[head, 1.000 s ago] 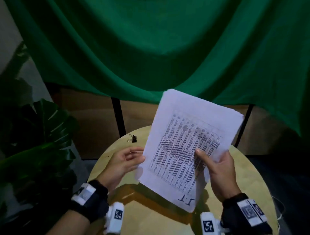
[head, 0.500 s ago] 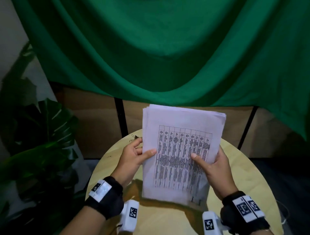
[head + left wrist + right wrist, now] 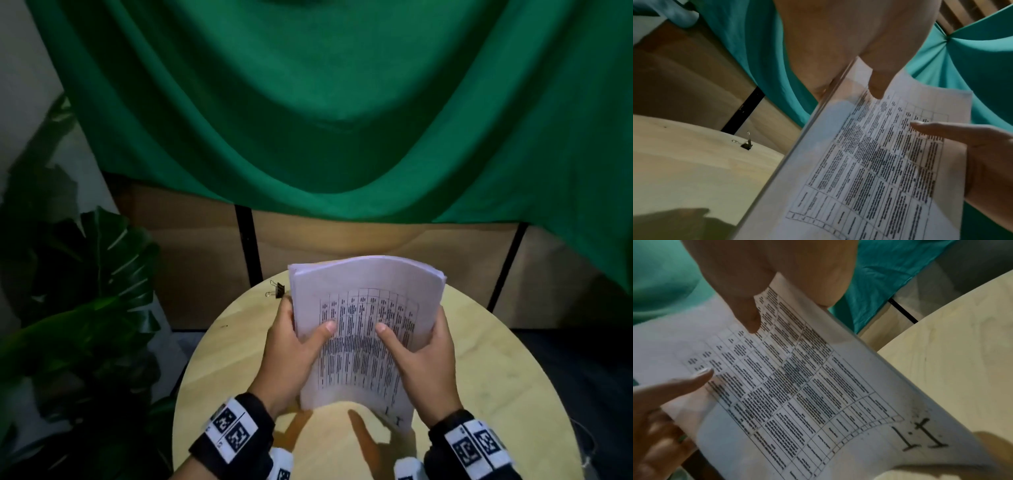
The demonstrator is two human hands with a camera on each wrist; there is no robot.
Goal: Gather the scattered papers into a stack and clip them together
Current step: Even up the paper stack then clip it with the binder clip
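Paper stack upright at frame centre above round table. Left hand grips left edge, right hand grips right edge, thumbs on printed face. Binder clip on table, just left of stack.

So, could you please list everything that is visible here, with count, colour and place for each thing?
paper stack: one, white with a printed black table, held upright over the round table, bottom edge on or near it
binder clip: one, black with metal handles, far left part of the table, apart from the stack
round table: one, light wood, centre
curtain: one, green, draped behind
plant: one, dark green, left
wrist bands: two, black with white markers
left hand: grip on the stack's left edge
right hand: grip on the right edge
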